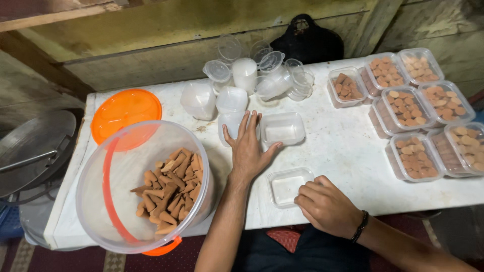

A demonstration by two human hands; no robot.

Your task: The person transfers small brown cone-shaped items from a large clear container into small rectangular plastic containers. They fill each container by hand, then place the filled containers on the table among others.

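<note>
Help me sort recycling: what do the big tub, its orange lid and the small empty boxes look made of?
Big tub: clear, glossy plastic; the cones show through its wall. Orange lid: translucent plastic, smooth sheen. Small empty boxes: thin, clear plastic, probably; the table shows through.

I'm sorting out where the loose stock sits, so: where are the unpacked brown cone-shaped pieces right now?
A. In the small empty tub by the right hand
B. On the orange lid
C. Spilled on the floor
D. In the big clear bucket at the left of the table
D: the brown cones lie heaped inside the big clear bucket at the table's left, while the small tub by the right hand is empty and the orange lid bears none.
</note>
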